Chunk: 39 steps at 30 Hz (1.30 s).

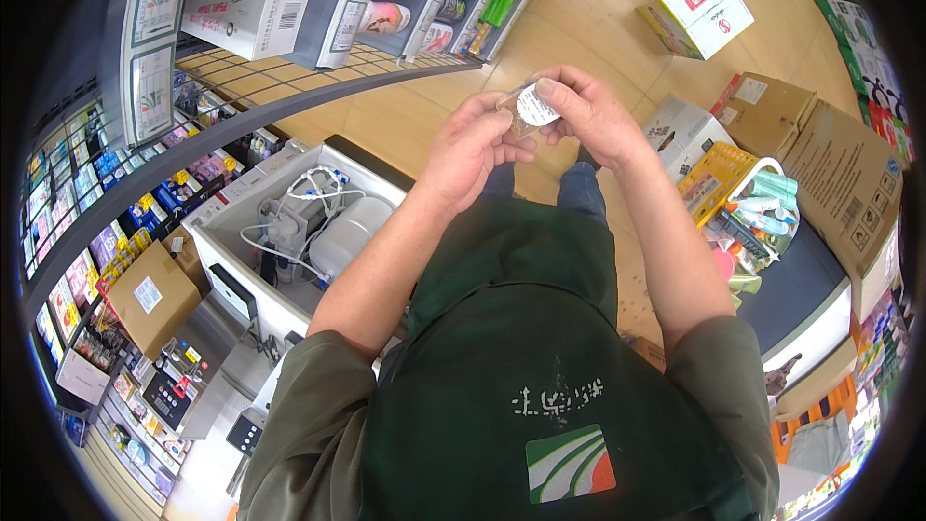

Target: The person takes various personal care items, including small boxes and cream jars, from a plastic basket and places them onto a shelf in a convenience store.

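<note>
A small clear packet [518, 127] with brownish contents is held up in front of me between both hands. It carries a round white label [537, 106] bearing small print. My left hand [474, 141] pinches the packet's left side, its thumb lying over the front. My right hand [589, 112] grips the other side, with the thumb pressed on the label's upper edge. What exactly is inside the packet is too small to tell. Below the hands are my dark green apron [506, 304] and jeans [581, 190].
At left stands an open white cabinet [289, 188] with a tank and tubing, beside wire shelving [289, 98] of bottles and boxes. A yellow basket [712, 181] of tubes sits on a dark-topped counter [796, 282] at right. Cartons [843, 181] and a white-and-yellow box [705, 11] lie beyond.
</note>
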Each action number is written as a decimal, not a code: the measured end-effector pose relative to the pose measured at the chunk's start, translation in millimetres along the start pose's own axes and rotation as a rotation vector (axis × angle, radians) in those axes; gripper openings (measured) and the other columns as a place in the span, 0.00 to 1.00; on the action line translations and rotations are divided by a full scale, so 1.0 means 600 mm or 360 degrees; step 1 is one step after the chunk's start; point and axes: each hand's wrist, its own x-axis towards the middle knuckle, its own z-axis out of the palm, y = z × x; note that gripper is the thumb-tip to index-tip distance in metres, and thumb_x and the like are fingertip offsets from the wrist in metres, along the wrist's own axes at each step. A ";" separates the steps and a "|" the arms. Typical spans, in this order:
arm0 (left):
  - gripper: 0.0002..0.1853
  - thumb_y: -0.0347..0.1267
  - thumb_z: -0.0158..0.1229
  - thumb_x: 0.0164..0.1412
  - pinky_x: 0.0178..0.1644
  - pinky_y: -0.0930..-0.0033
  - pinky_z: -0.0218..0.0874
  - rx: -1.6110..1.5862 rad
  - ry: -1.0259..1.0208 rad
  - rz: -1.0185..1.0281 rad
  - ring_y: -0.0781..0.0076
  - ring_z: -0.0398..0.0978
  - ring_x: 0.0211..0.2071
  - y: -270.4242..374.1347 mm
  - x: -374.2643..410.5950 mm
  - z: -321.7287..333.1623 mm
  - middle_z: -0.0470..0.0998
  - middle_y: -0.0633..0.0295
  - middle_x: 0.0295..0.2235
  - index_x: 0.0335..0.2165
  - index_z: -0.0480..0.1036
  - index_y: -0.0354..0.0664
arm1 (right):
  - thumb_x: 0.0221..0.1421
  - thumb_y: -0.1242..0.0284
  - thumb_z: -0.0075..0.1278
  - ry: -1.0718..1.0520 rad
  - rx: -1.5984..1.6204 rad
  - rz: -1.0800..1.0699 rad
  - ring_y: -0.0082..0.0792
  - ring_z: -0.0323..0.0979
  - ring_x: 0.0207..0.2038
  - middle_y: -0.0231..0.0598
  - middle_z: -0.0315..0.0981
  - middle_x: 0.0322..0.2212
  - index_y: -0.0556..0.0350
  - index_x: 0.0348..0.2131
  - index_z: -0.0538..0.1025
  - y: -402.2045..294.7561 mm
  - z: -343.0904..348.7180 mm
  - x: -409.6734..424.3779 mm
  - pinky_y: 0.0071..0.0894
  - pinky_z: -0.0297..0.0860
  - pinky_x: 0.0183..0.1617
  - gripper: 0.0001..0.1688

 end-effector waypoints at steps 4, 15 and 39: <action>0.21 0.33 0.51 0.73 0.49 0.57 0.75 -0.0002 -0.0017 -0.0002 0.64 0.80 0.42 0.000 0.000 0.003 0.78 0.52 0.48 0.58 0.66 0.32 | 0.67 0.51 0.60 0.0002 -0.0019 -0.0020 0.21 0.74 0.31 0.33 0.79 0.35 0.60 0.49 0.78 -0.010 -0.001 0.000 0.24 0.74 0.34 0.29; 0.22 0.36 0.49 0.76 0.50 0.51 0.76 -0.0008 -0.0035 0.0000 0.54 0.82 0.44 -0.010 0.002 -0.004 0.79 0.47 0.49 0.58 0.65 0.30 | 0.69 0.53 0.57 -0.0068 -0.0095 0.0065 0.23 0.76 0.40 0.32 0.81 0.43 0.56 0.54 0.79 -0.013 -0.015 0.002 0.24 0.75 0.37 0.28; 0.37 0.15 0.61 0.63 0.66 0.60 0.64 0.0960 0.0003 0.0720 0.66 0.71 0.61 -0.027 -0.010 0.002 0.70 0.54 0.59 0.66 0.57 0.40 | 0.60 0.82 0.59 -0.0321 -0.0272 -0.0260 0.24 0.77 0.50 0.34 0.79 0.48 0.50 0.64 0.71 -0.034 0.000 -0.034 0.31 0.74 0.57 0.34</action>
